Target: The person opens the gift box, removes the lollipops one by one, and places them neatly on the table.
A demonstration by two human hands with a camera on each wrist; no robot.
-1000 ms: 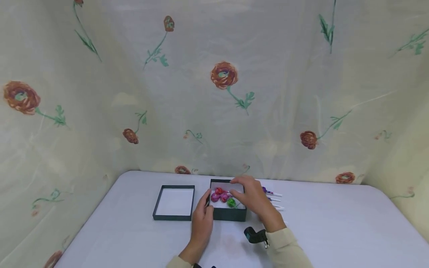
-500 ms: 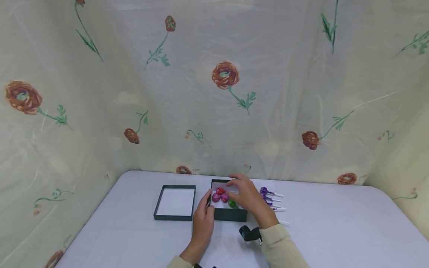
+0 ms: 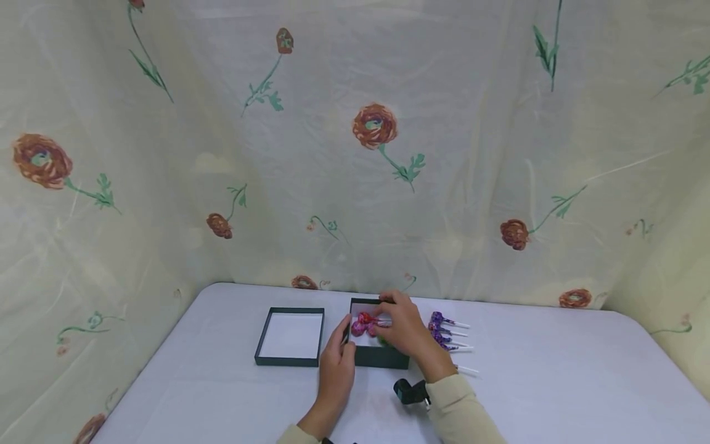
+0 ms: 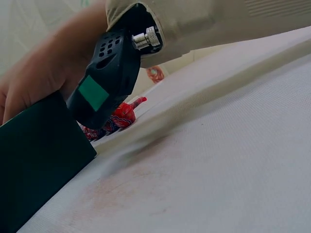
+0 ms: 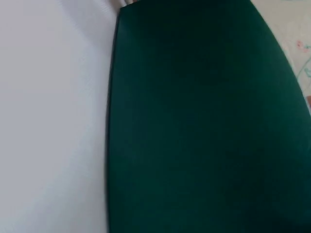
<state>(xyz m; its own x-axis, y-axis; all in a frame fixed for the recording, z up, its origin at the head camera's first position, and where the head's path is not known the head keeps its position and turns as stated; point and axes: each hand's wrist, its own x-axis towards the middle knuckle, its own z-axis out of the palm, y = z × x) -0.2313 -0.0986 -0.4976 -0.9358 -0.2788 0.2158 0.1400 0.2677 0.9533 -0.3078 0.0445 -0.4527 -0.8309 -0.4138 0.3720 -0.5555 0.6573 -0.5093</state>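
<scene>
A dark green box (image 3: 380, 357) stands on the white table (image 3: 554, 382) and holds red and pink lollipops (image 3: 362, 322). My left hand (image 3: 339, 361) grips the box's near left corner. My right hand (image 3: 400, 330) reaches into the box from the right, its curled fingertips pinching the stick of the red lollipop (image 3: 363, 318). That hand hides the green lollipop. In the right wrist view the box wall (image 5: 199, 121) fills most of the frame. The left wrist view shows the box corner (image 4: 34, 155) and my right hand (image 4: 43, 82) above it.
The box's lid (image 3: 289, 337) lies upturned to the left, white inside. Several purple lollipops (image 3: 440, 330) lie on the table right of the box, also seen as loose lollipops (image 4: 119, 116) from the left wrist. Flowered cloth (image 3: 371, 154) hangs behind and at both sides.
My right hand has moved left and deeper over the box, covering the green lollipop and uncovering the purple lollipops on the table. The left hand has stayed on the box corner.
</scene>
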